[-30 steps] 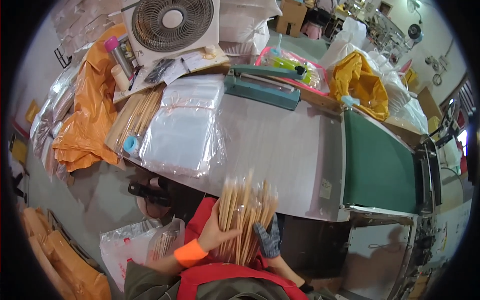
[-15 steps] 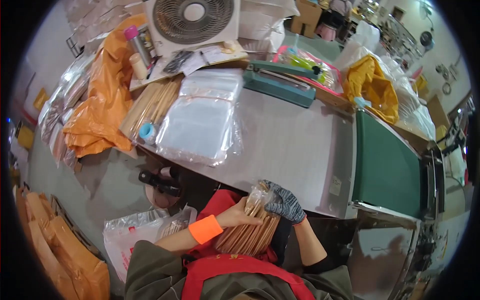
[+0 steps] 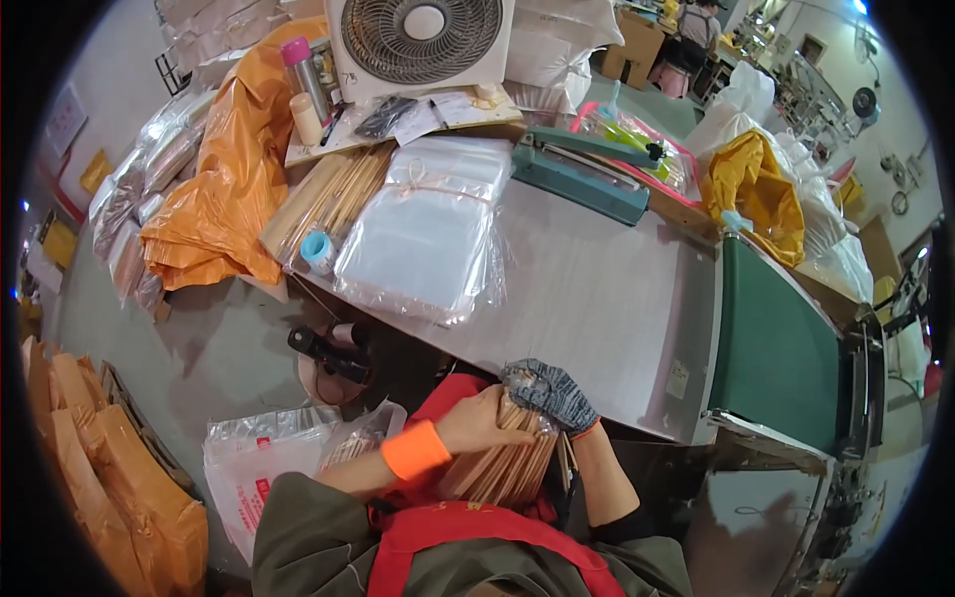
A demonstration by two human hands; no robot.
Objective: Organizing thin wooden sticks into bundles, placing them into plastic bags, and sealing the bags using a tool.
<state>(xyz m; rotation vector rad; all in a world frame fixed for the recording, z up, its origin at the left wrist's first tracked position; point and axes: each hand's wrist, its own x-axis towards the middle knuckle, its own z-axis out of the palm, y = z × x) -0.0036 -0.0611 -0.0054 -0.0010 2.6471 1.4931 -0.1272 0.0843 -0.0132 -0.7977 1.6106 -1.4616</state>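
A fanned bundle of thin wooden sticks (image 3: 507,468) rests on my lap against the red apron. My left hand (image 3: 479,423), bare with an orange band at the wrist, is wrapped round the left side of the bundle near its upper end. On my right hand (image 3: 550,391) is a grey knitted glove; it curls over the top of the bundle, where a bit of clear plastic shows. Its fingertips are partly hidden. A few sticks stand apart from the bundle below the right wrist.
The grey table (image 3: 587,289) lies just ahead, holding a stack of clear plastic bags (image 3: 423,234), loose sticks (image 3: 328,204), a blue tape roll (image 3: 318,251) and a green bag sealer (image 3: 582,174). A green belt (image 3: 771,343) runs at right. A white plastic bag (image 3: 259,468) sits at my left.
My gloved right hand has moved in over the bundle's top, covering the plastic there. The left hand keeps its hold, and the view has shifted slightly.
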